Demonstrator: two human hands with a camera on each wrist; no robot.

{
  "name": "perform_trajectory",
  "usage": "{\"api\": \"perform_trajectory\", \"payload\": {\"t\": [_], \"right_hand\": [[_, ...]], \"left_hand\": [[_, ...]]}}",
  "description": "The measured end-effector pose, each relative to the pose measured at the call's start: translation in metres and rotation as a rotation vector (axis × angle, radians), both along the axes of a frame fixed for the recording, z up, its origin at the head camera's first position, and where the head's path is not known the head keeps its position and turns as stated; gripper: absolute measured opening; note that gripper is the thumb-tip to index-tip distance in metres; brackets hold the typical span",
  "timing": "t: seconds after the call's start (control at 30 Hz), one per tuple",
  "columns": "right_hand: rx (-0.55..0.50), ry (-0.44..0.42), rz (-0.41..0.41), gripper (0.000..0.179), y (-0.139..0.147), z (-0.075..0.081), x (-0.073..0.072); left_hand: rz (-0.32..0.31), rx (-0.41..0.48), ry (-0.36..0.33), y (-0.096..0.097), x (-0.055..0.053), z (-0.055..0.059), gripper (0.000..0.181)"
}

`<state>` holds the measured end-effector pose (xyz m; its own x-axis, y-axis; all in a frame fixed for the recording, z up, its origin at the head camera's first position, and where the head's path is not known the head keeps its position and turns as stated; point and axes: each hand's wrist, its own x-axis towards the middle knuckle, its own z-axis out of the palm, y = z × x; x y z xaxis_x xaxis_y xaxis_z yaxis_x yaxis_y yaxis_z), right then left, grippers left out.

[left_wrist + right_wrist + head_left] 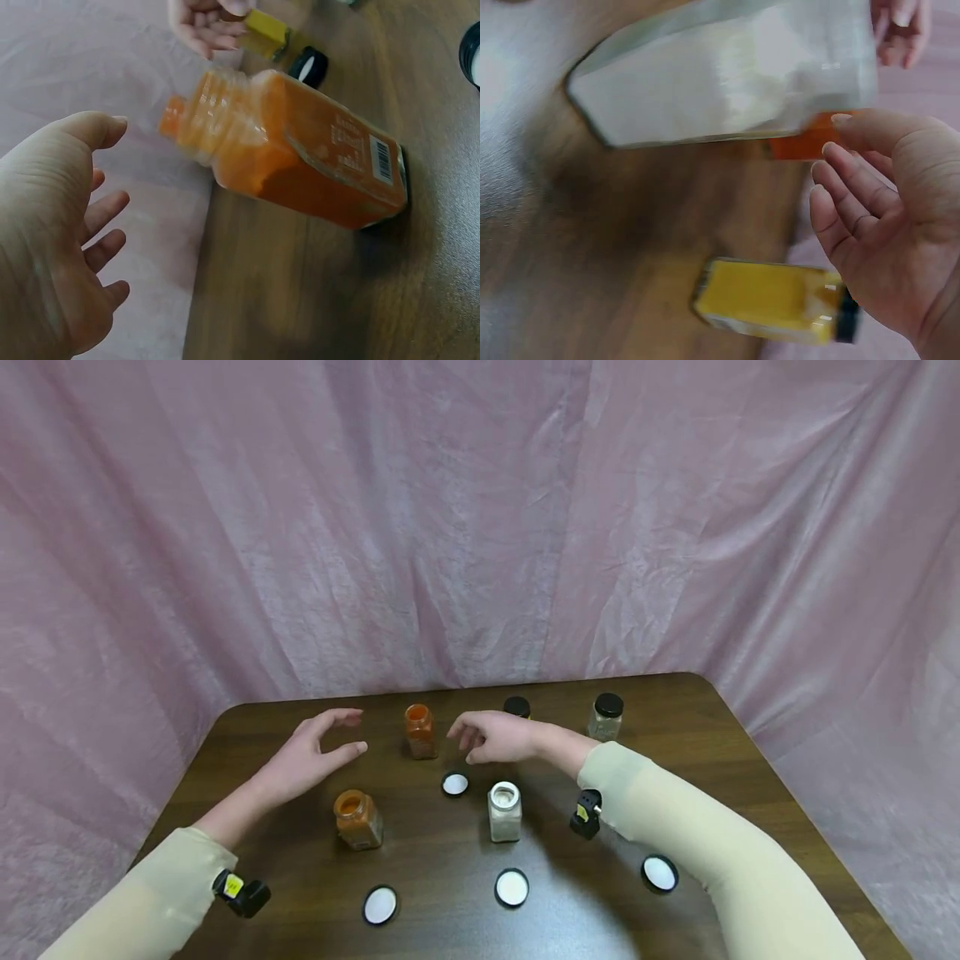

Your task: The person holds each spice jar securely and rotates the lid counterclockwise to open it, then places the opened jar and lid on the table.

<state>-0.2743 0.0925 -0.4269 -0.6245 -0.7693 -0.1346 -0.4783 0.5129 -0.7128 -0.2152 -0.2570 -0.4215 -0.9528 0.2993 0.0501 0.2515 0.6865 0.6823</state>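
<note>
Over the left part of the table, my left hand (318, 752) hangs in the air, thumb apart from its fingers, holding nothing. The nearest thing to it is an uncapped square glass jar of orange powder (360, 827), which looms large in the left wrist view (322, 150). Another uncapped orange jar (421, 735) stands farther back, between the two hands. My right hand (498, 739) hovers with loosely bent fingers and holds nothing. It is behind an uncapped jar of white powder (505, 821) and partly covers a black-capped jar of yellow powder (769, 300).
A black-capped jar with pale contents (604, 720) stands at the back right. Black lids lie white side up: one mid-table (455, 784), one at front left (380, 905), one at front centre (512, 887), one by the right sleeve (660, 873). A pink curtain (480, 527) hangs behind.
</note>
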Motion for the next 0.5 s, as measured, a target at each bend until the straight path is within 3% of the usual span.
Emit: {"api": "perform_trajectory", "payload": {"t": [0.27,0.5], "right_hand": [[-0.177,0.046,-0.088,0.042,0.031,0.049,-0.001],[-0.210,0.126,-0.173,0.041,0.058,0.078,-0.003]], "left_hand": [[-0.008,0.021,0.048,0.009,-0.002,0.027,0.068],[-0.028,0.033,0.119,0.033,0.002,0.047,0.063]]}}
